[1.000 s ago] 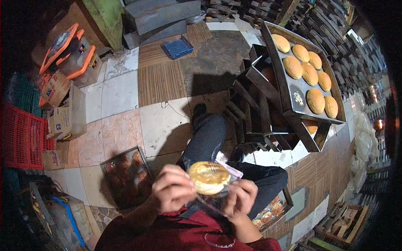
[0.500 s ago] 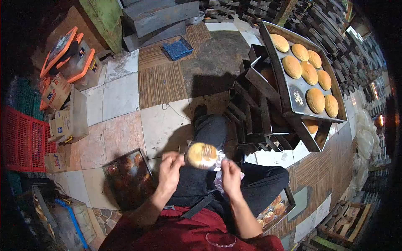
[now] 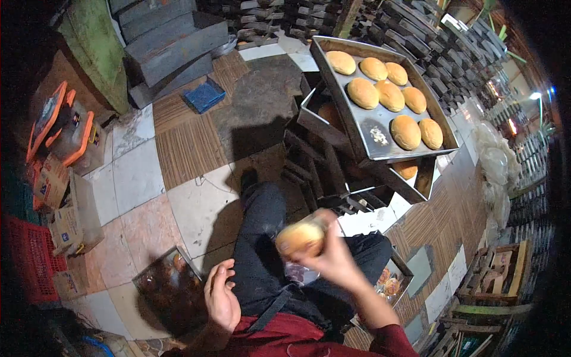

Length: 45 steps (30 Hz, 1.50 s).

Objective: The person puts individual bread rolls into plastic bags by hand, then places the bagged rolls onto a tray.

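Observation:
A round golden bun (image 3: 296, 240) is gripped in my right hand (image 3: 334, 257), above my lap; motion blurs it, so its wrapping cannot be made out clearly. My left hand (image 3: 222, 297) is raised to the left of my lap, palm facing inward, fingers apart from the bun and holding nothing. Clear plastic bags (image 3: 301, 274) lie on my lap just under the bun. To the right, a metal tray (image 3: 404, 153) with several unwrapped buns (image 3: 389, 96) rests at a tilt on a stack of other trays. One more bun (image 3: 405, 169) shows in the tray below.
A dark tray (image 3: 140, 275) of wrapped items stands on the floor at my left. Another tray (image 3: 407, 278) with wrapped buns sits beside my right leg. Further left are cardboard boxes (image 3: 62, 229), orange-lidded bins (image 3: 77, 143) and a red crate (image 3: 27, 256). A blue basket (image 3: 204, 96) lies ahead.
The bun was held between both hands in a clear wrapper; now only my right hand has it. My left hand has let go and moved down-left. The view has turned rightward.

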Motion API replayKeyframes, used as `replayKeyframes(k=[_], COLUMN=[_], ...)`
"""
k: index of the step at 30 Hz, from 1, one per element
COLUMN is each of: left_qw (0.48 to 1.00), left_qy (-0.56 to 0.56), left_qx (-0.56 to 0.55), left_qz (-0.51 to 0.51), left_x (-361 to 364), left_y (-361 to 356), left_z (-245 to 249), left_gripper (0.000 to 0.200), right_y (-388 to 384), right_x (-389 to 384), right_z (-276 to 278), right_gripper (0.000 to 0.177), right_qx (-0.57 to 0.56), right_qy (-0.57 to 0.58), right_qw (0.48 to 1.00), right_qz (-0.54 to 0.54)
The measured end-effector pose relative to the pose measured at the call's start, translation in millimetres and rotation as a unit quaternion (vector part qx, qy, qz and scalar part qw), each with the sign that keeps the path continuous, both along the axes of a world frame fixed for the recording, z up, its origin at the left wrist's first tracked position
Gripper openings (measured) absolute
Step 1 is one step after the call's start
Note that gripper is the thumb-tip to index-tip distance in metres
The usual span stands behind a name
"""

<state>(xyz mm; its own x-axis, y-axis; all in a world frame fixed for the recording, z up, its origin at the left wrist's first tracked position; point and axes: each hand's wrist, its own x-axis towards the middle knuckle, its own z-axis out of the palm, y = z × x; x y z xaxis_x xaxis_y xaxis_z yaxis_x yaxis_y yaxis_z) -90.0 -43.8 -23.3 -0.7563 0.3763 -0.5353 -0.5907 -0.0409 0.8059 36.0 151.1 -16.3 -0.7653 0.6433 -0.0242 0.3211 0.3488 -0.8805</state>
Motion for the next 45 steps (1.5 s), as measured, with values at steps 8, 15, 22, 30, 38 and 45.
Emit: replayKeyframes(k=[8,15,22,30,38,45], left_qw=[0.978,0.995,0.982,0.962,0.69,0.806], left_qy=[-0.166,-0.043,-0.055,-0.12,-0.626,-0.304], left_qx=[0.063,0.039,0.065,0.059,0.273,0.32], left_qz=[-0.104,-0.081,-0.166,-0.238,-0.24,-0.394], left_x=[27.9,3.1,15.6,36.7,32.9,-47.0], left_y=[6.2,2.8,34.2,35.8,18.6,47.2], left_z=[-36.7,-49.9,-53.8,-55.8,-81.3,-27.5], left_gripper=[0.014,0.014,0.013,0.016,0.092,0.058], right_y=[166.1,38.1,-81.0,-65.8,-26.3,-15.0], right_x=[12.3,57.5,57.8,64.4,33.6,56.7], right_z=[173.7,-74.1,-143.2,-131.8,-9.8,52.5], right_gripper=[0.04,0.025,0.037,0.024,0.011,0.023], right_qx=[-0.011,0.071,0.375,0.137,0.129,0.389], right_qy=[0.156,0.065,-0.314,-0.391,0.002,-0.033], right_qw=[0.97,0.958,0.821,0.897,0.978,0.859], right_qz=[-0.187,-0.269,0.295,0.156,0.161,0.331])
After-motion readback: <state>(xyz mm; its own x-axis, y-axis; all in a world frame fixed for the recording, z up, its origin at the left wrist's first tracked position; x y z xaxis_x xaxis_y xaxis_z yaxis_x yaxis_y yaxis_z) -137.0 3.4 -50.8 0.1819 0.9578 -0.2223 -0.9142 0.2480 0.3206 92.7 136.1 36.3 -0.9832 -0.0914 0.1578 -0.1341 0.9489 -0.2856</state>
